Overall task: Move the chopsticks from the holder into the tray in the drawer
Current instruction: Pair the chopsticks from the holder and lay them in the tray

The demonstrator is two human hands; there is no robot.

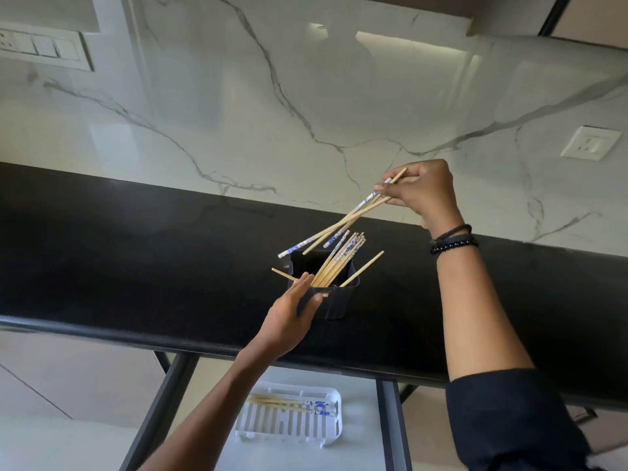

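A black square holder point(334, 302) stands on the black counter with several wooden chopsticks point(339, 260) leaning in it. My left hand point(292, 311) grips the holder's near left side. My right hand point(421, 192) is raised above and to the right of the holder, pinching two or three chopsticks point(346, 220) by their top ends; some carry blue and white wrapping, and their tips hang just over the holder's rim. Below, in the open drawer, a white slotted tray point(292, 426) holds several chopsticks point(289, 402) lying flat along its far side.
The black counter point(136, 253) runs across the view against a white marble wall. The open drawer point(370, 419) has dark metal side rails. A wall socket point(589, 142) is at the right, a switch panel point(40, 47) at the upper left.
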